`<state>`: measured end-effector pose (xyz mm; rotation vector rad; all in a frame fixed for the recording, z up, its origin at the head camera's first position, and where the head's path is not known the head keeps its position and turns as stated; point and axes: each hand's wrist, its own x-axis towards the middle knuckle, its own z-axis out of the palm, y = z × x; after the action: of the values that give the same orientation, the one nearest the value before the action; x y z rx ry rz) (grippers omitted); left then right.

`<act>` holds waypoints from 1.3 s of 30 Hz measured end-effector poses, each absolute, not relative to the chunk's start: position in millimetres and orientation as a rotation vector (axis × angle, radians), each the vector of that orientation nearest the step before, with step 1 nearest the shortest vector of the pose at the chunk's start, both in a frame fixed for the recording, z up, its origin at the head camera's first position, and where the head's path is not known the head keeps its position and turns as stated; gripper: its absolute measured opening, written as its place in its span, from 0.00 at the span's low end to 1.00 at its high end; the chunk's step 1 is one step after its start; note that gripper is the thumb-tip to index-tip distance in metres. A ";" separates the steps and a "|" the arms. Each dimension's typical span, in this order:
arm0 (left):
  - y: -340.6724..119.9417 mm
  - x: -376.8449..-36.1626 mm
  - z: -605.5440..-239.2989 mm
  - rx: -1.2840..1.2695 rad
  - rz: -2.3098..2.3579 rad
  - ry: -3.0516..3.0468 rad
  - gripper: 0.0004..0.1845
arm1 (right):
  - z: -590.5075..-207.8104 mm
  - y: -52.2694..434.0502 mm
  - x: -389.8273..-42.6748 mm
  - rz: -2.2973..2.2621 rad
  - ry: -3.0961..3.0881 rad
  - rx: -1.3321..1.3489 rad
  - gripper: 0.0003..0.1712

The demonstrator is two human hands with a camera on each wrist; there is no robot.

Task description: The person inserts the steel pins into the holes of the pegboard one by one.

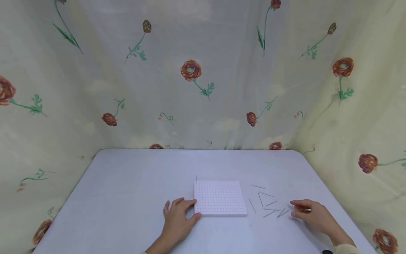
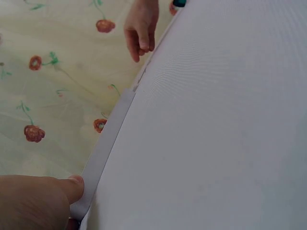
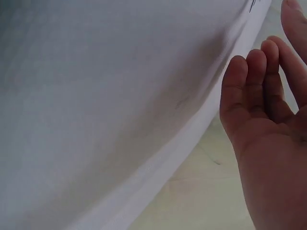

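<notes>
A flowered cloth (image 1: 203,70) hangs behind and on both sides of a pale table (image 1: 133,197), which fills most of both wrist views. A white pegboard (image 1: 220,197) dotted with small holes lies flat near the front middle of the table, with one thin pin (image 1: 196,179) upright at its far left corner and loose pins (image 1: 264,203) scattered just to its right. The left hand (image 1: 177,218) rests flat on the table, its relaxed, slightly spread fingers (image 1: 187,203) touching the board's near left corner, while the right hand (image 1: 309,213) lies just right of the loose pins, its fingers loosely bent, close together and empty, their tips (image 1: 293,204) almost at the nearest pin.
</notes>
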<state>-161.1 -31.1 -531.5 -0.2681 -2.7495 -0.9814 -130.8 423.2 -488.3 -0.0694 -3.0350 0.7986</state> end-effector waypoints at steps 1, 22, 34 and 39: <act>-30.8 -161.0 -531.7 -0.270 -0.985 -2.750 0.24 | -489.0 423.7 -130.7 0.793 -3.040 -0.070 0.28; -25.8 -157.0 -533.1 -0.241 -0.984 -2.778 0.24 | -503.5 436.5 -137.1 0.764 -3.112 -0.125 0.24; -28.6 -158.2 -532.0 -0.239 -0.974 -2.767 0.24 | -506.5 436.3 -147.7 0.778 -3.105 -0.126 0.22; -27.9 -160.3 -531.8 -0.243 -0.957 -2.766 0.24 | -506.1 435.4 -148.4 0.800 -3.092 -0.097 0.21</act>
<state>-160.3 -27.9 -531.8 -0.2431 -2.7658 -0.9570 -148.4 435.4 -506.1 -0.0970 -3.0924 0.7997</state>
